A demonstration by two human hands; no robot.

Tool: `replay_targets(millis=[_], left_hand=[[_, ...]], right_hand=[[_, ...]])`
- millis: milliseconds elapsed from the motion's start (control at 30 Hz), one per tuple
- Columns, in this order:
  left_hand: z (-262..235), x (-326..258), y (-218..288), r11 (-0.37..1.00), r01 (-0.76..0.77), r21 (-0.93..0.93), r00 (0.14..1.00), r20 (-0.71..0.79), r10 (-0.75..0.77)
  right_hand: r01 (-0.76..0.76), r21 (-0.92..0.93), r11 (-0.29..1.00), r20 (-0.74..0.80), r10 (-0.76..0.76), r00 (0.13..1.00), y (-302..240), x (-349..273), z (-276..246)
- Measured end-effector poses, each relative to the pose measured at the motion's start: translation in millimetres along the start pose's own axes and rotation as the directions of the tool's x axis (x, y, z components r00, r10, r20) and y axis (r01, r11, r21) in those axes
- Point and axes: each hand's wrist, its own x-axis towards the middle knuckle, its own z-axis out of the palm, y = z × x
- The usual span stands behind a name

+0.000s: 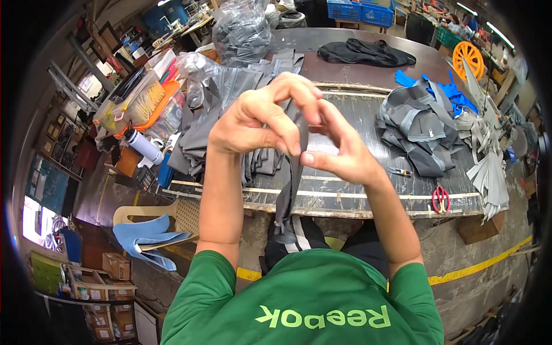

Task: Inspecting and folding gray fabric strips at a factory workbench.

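Observation:
Above the near side of the table, my left hand (253, 122) pinches a dark grey fabric strip (289, 192) between thumb and fingers. My right hand (349, 154) faces it, thumb and fingers closed on the strip's other side. The strip hangs down past the table's front edge toward my lap, and its upper part is partly hidden by my fingers. To the left of my hands lies a spread stack of grey fabric pieces (192, 150). On the right is a heap of grey pieces with zippers (411, 118).
Small thread snips (399, 172) and red-handled scissors (440, 199) lie on the table (356, 192) at right. Light grey strips (489, 178) hang off its right edge. Black fabric (368, 53) lies at the back. A chair (187, 215) with blue cloth stands at left.

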Motion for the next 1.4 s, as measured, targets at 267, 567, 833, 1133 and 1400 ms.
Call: replay_targets(millis=[267, 567, 833, 1133, 1400], left_hand=[[34.3, -19.6, -17.8, 0.964, 0.186, -0.192, 0.863, -0.437, -0.254], [115.4, -49.5, -40.2, 0.895, 0.333, -0.298, 0.479, -0.764, -0.433], [121.8, -29.7, -56.6, 0.922, 0.360, -0.142, 0.624, -0.698, -0.351], [172.7, -53.3, -63.2, 0.642, 0.598, -0.480, 0.441, -0.471, -0.764], [179.6, -41.6, -53.4, 0.709, 0.654, -0.265, 0.499, -0.553, -0.667]], right_hand=[[-0.344, 0.491, 0.800, 0.043, 0.372, 0.927, 24.3, 0.1, -4.1], [-0.282, 0.451, 0.847, -0.220, 0.412, 0.884, 44.5, -26.5, -20.6], [0.108, -0.808, 0.579, -0.054, -0.255, 0.966, -39.1, 5.6, -50.6], [-0.134, -0.337, 0.932, -0.479, -0.047, 0.877, -46.3, -32.0, -133.6], [-0.145, 0.049, 0.988, -0.718, 0.136, 0.683, -1.3, -110.9, -178.7]])
